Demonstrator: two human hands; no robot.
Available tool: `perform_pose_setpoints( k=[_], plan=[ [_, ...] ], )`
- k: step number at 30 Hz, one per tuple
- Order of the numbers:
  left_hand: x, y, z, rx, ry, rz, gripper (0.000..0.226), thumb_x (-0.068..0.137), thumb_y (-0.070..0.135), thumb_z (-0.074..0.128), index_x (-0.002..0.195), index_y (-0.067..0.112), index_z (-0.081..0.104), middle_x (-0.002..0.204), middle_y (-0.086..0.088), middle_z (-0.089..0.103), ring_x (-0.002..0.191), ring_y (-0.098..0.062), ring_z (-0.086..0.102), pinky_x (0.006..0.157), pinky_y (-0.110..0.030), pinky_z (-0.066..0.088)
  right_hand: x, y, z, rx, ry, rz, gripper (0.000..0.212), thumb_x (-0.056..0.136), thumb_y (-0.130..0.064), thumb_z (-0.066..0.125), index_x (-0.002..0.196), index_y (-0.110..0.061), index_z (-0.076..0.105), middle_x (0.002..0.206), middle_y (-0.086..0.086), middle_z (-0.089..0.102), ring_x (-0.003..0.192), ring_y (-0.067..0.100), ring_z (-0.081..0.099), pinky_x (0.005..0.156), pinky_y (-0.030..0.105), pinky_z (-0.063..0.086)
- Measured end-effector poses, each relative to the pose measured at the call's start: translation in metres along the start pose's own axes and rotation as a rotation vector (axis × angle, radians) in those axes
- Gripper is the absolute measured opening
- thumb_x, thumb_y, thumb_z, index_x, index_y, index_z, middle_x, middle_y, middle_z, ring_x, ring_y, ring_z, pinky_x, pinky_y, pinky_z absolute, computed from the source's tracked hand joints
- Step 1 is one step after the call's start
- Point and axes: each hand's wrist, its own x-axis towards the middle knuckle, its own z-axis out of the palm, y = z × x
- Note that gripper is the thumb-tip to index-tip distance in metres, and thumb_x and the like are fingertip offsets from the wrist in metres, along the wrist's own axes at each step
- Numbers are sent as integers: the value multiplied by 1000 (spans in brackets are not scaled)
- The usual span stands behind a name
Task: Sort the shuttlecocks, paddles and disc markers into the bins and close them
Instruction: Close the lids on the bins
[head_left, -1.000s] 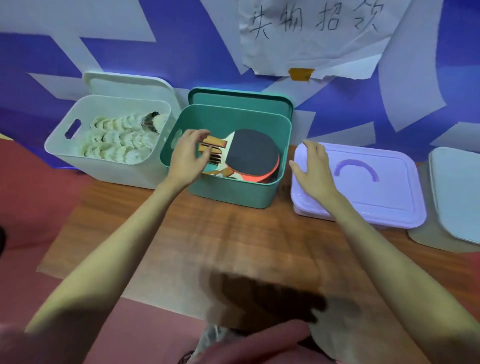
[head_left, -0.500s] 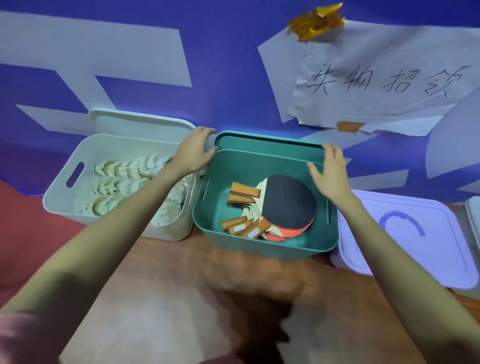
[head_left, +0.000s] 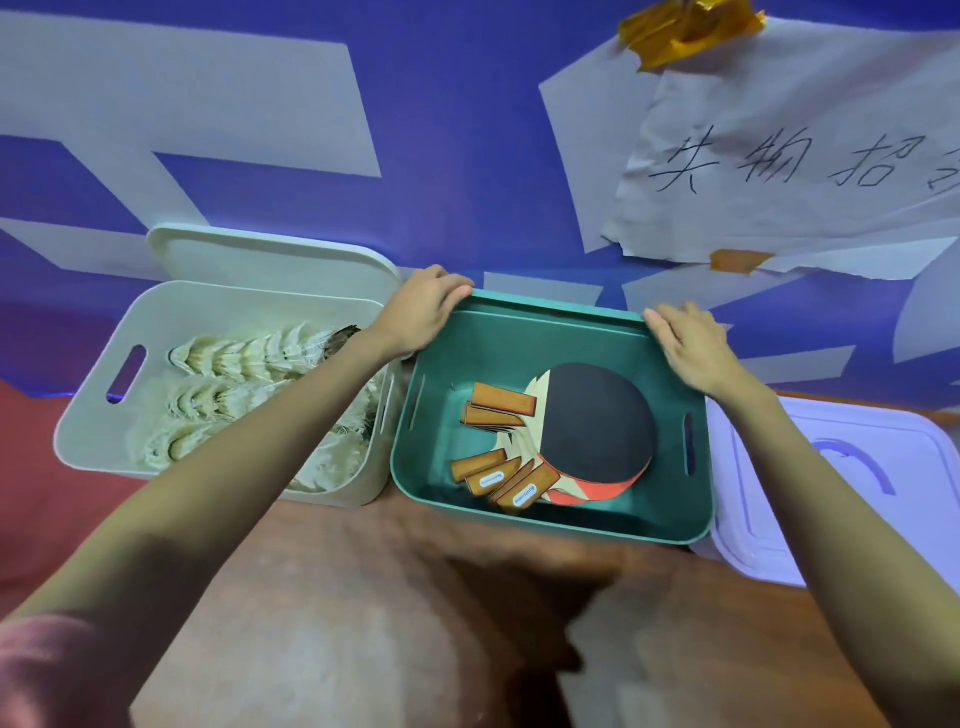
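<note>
Left hand (head_left: 423, 312) and right hand (head_left: 688, 347) gripping upright teal plastic lid (head_left: 550, 306). Between them, wooden-handled paddles (head_left: 571, 441) binned; left, feathered shuttlecocks (head_left: 244, 395) binned, uncovered; right, lilac plastic bin (head_left: 841, 493) closed.

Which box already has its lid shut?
The purple box on the right. Its lid lies flat on top, while the white box and green box are open.

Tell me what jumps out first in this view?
The green bin at centre, open, with paddles stacked inside. The left hand and right hand grip the green lid propped behind its rear rim. The white bin on the left holds rows of shuttlecocks.
</note>
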Motion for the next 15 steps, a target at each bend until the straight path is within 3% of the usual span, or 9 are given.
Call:
perform_pose_setpoints(
  k=[2,5,10,15],
  plan=[
    [3,5,0,-101,-69,15,34,104,23,38,119,5,62,116,-10,65,107,-23,56,91,-31,38,-1,-4,-2,114,-18,-101,33,100,-38,37,90,-15,58,87,9,60,89,30,51,74,35,35],
    [7,12,0,-208,-66,-16,29,101,20,44,110,3,66,111,-8,68,104,-23,59,91,-33,42,-2,-13,-6,266,36,-106,29,97,-29,50,95,-5,66,91,7,64,85,21,54,75,27,36],
    [10,23,-12,-241,169,-38,22,97,16,54,104,3,70,105,-10,69,100,-23,62,89,-24,41,-2,-23,-15,313,232,-117,34,92,-40,52,93,-10,68,94,7,65,93,27,55,87,46,43],
    [-4,49,-48,-285,346,62,19,94,16,57,102,6,72,98,-6,69,92,-16,61,84,-20,44,-22,-36,-40,330,437,-207,40,90,-47,46,92,-13,67,90,1,63,88,24,52,84,46,41]
  ],
)
